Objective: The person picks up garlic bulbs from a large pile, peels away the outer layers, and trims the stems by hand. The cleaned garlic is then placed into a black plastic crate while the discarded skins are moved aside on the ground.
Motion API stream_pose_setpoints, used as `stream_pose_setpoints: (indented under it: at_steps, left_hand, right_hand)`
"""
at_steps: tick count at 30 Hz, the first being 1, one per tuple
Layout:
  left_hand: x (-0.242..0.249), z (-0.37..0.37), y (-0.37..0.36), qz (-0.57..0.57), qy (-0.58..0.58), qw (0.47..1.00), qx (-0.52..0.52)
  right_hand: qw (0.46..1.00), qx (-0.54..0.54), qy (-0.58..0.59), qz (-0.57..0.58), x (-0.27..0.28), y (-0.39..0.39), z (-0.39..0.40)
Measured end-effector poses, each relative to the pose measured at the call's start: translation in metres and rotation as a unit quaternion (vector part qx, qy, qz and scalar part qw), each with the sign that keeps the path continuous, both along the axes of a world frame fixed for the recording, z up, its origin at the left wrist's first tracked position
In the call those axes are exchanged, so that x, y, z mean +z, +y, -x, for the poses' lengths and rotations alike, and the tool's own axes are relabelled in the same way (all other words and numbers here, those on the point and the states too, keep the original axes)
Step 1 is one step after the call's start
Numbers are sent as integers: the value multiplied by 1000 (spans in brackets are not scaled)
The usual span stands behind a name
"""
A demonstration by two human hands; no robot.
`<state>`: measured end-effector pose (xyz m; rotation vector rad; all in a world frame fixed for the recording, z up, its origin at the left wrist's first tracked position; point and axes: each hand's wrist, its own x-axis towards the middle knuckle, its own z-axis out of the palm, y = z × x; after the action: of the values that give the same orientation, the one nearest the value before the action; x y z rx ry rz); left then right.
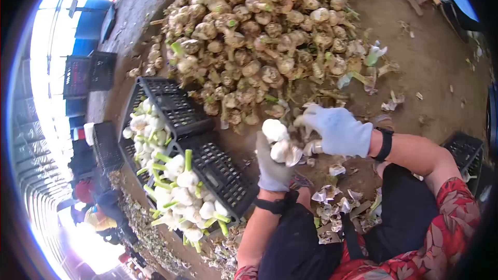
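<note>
In a greyish glove, my left hand point(273, 166) is closed around clean white garlic bulbs point(275, 130), and papery skin hangs loose beside the lower one. My right hand point(337, 130), in a pale glove, is just to the right with fingers curled. Something brownish shows by its fingertips, but I cannot make out what it grips. Beyond both hands rises a large heap of dirty, unpeeled garlic point(254, 36). To the left, a black plastic crate point(220, 173) holds clean white bulbs with short green stems.
A second black crate point(171, 106) with white garlic adjoins the first. Peeled skins point(337, 205) litter the ground between my legs. Another black crate point(463, 150) stands at the right. More crates point(106, 148) and a person point(98, 212) are at far left.
</note>
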<state>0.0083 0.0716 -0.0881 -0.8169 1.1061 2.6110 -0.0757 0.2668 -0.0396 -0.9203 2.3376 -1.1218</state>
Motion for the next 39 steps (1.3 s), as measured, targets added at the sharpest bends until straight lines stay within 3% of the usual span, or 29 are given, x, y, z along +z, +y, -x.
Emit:
stream_pose_setpoints:
  at_steps: [1,4,5,7,8,9,11,14,15,16,17,19,21,23,24,25,26,27,28,29,31,33,35,37,39]
  left_hand:
    - [3,6,4,-64,-78,993,60]
    - [0,2,-5,-158,-73,983,58]
    - [-12,-1,-13,-208,-69,975,47]
    - [6,10,-4,-94,-135,982,94]
    - [-7,6,-13,-117,-100,985,73]
    - [-1,13,-18,-58,-177,978,93]
    - [-6,10,-37,-116,-129,977,125]
    - [47,21,-73,-77,-17,963,257]
    - [56,27,-105,-225,39,926,300]
    - [76,35,-134,-154,183,933,269]
    - [93,38,-148,-68,186,899,391]
    - [120,49,-165,-62,176,902,390]
    - [136,60,-175,-111,174,895,395]
    - [75,55,-174,86,167,956,225]
    - [47,58,-142,309,146,928,151]
    - [44,65,-102,278,45,951,126]
    - [19,63,-79,509,-8,861,9]
    - [-26,56,-65,665,133,733,-47]
    - [-61,50,-48,679,124,715,-112]
    - [-67,49,-29,746,91,631,-193]
    - [-66,59,-2,798,2,503,-331]
    - [-83,68,-3,839,7,447,-309]
    - [-90,82,-11,801,-16,530,-278]
    - [-90,85,-18,781,-1,570,-256]
    - [-93,77,-14,689,53,709,-145]
  right_hand:
    - [998,-44,6,41,5,-7,-1]
    - [997,24,58,52,-17,-32,-13]
    - [990,7,88,110,-29,-40,-20]
    - [981,18,141,134,-29,-41,-21]
    - [986,16,97,133,-36,-38,-22]
    - [987,14,49,155,-40,-32,-19]
    - [992,-23,-39,121,-52,-16,-15]
    - [988,52,-10,-148,-89,8,-8]
    - [986,54,55,-147,-88,6,-6]
    - [980,54,114,-152,-84,4,-4]
    - [971,52,167,-164,-83,9,-7]
    - [960,104,120,-231,-108,11,-18]
    - [939,221,157,-214,-111,9,-43]
    - [861,439,-9,-256,-109,3,-74]
    - [826,498,-124,-234,-111,5,-93]
    - [775,547,-237,-207,-112,7,-109]
    - [752,560,-282,-203,-99,5,-113]
    - [727,571,-326,-199,-83,2,-113]
    - [772,528,-306,-177,-78,6,-110]
    - [820,496,-245,-149,-78,5,-103]
    - [865,404,-170,-242,-62,4,-71]
    - [931,268,-97,-226,-75,9,-59]
    - [954,196,-125,-190,-59,9,-41]
    - [973,135,-153,-109,-58,10,-34]
    - [978,34,-203,-39,-57,13,-25]
